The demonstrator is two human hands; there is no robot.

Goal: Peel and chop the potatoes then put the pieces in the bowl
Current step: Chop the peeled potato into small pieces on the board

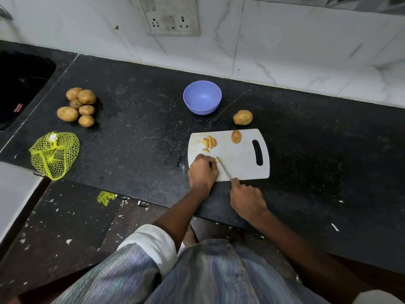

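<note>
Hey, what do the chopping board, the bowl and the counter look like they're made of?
The chopping board looks like white plastic: thin, matte, with a moulded handle slot. The bowl seems to be lilac plastic, smooth with a soft sheen. The counter looks like polished black granite, speckled and faintly reflective, though it could be another stone.

no readable text, small red label [18, 107] by sink illegible, wall socket [173, 23] unmarked
</note>
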